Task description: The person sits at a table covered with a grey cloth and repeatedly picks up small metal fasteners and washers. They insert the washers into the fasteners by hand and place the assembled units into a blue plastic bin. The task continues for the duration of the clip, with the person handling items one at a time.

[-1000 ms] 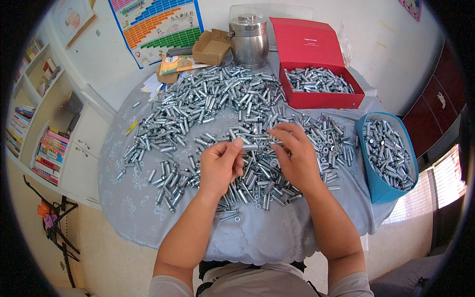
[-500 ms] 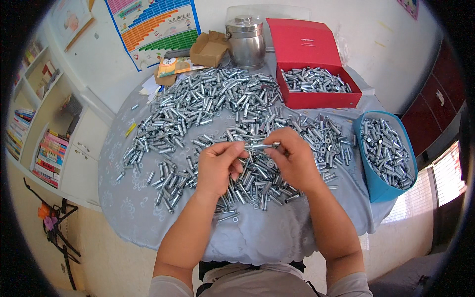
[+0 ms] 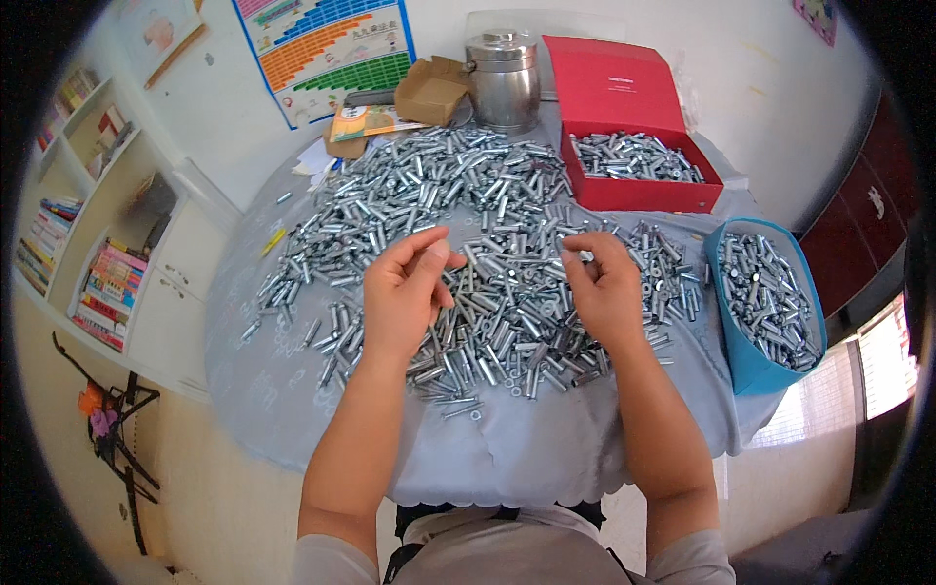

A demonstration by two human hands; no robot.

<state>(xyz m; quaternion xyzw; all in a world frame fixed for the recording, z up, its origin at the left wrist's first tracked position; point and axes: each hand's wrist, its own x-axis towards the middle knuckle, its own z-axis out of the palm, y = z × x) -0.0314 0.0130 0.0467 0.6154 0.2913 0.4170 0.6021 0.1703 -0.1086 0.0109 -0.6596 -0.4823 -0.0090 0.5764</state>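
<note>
A big heap of silver metal bolts covers the round table under a pale grey cloth. My left hand hovers over the near part of the heap, fingers curled and pinched on a bolt that is mostly hidden under the palm. My right hand is a hand's width to the right, with its fingertips pinched on a small metal piece. A red box at the back right and a blue bin at the right edge both hold several more bolts.
A steel canister, a small cardboard box and a booklet stand at the back of the table. A coloured poster hangs on the wall. Bookshelves line the left side.
My hands were together over the heap with a bolt between them. They have now drawn apart, left hand to the left and right hand to the right.
</note>
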